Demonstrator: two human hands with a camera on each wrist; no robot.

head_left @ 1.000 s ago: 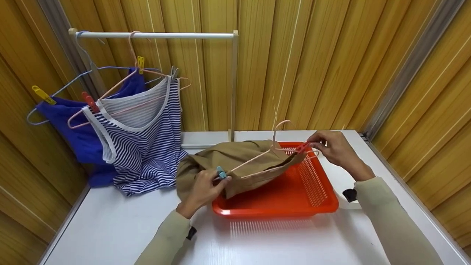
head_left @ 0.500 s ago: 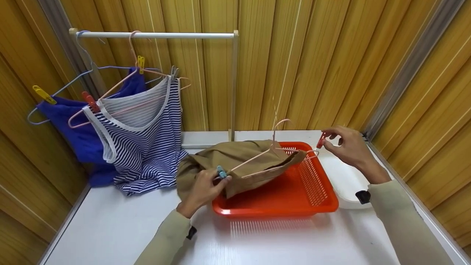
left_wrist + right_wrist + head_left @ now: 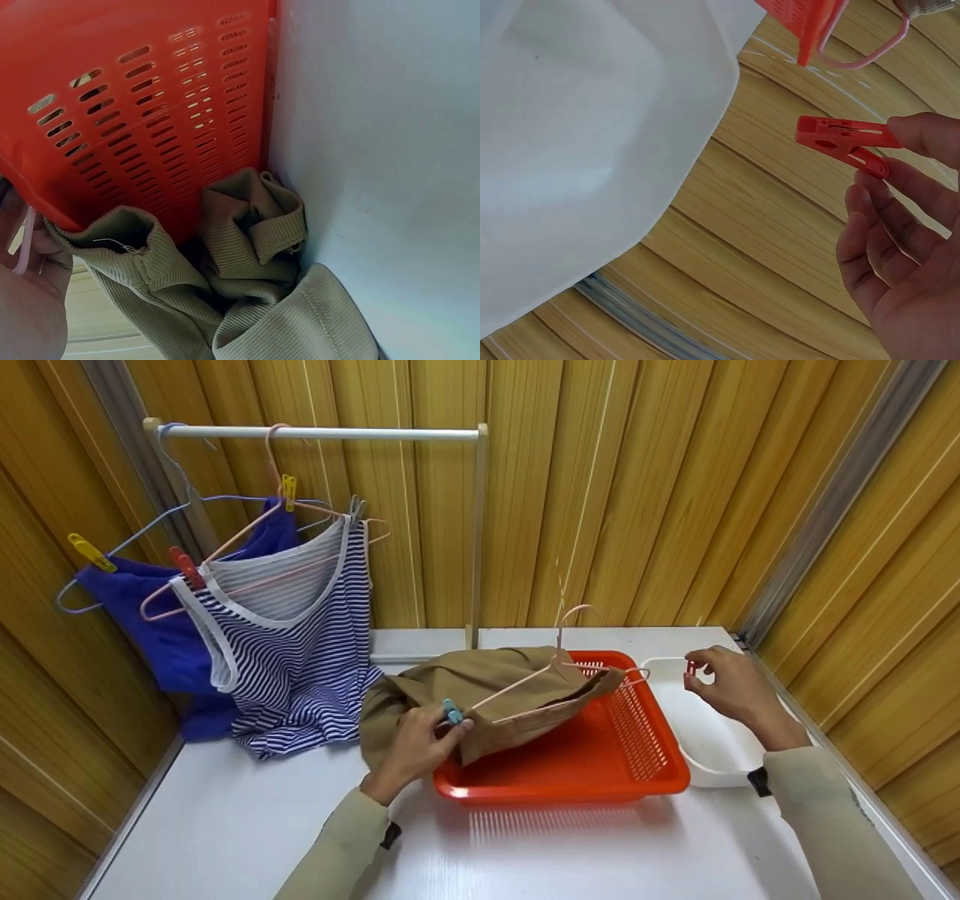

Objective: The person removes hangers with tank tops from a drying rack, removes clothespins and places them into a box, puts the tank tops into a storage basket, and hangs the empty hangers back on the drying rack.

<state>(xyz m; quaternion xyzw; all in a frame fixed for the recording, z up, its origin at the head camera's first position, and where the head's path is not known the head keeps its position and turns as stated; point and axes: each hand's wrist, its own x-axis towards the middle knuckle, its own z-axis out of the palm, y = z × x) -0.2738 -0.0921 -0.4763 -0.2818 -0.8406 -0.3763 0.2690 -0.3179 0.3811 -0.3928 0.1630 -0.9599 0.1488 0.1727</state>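
In the head view my left hand (image 3: 411, 746) grips the near end of a pink hanger (image 3: 517, 685), together with the edge of a brown garment (image 3: 465, 675), which looks like trousers. A teal clothespin (image 3: 452, 711) sits at that corner, by the fingertips. The garment drapes partly over a red basket (image 3: 562, 792), and its far corner lies along the hanger with no clothespin on it. Between thumb and fingers, my right hand (image 3: 739, 694) pinches a red clothespin (image 3: 844, 139) above a white tub (image 3: 720, 778). The garment's folded lower parts (image 3: 255, 232) hang beside the basket in the left wrist view.
A rack with a white rail (image 3: 322, 433) stands at the back left. On it hang a striped tank top (image 3: 300, 637) and a blue garment (image 3: 142, 622), clipped to hangers with clothespins. Wood-patterned walls (image 3: 637, 495) enclose the white table (image 3: 225, 825).
My right hand has taken the red clothespin off the garment's far corner and carried it right, over the white tub. The left hand has stayed in place.
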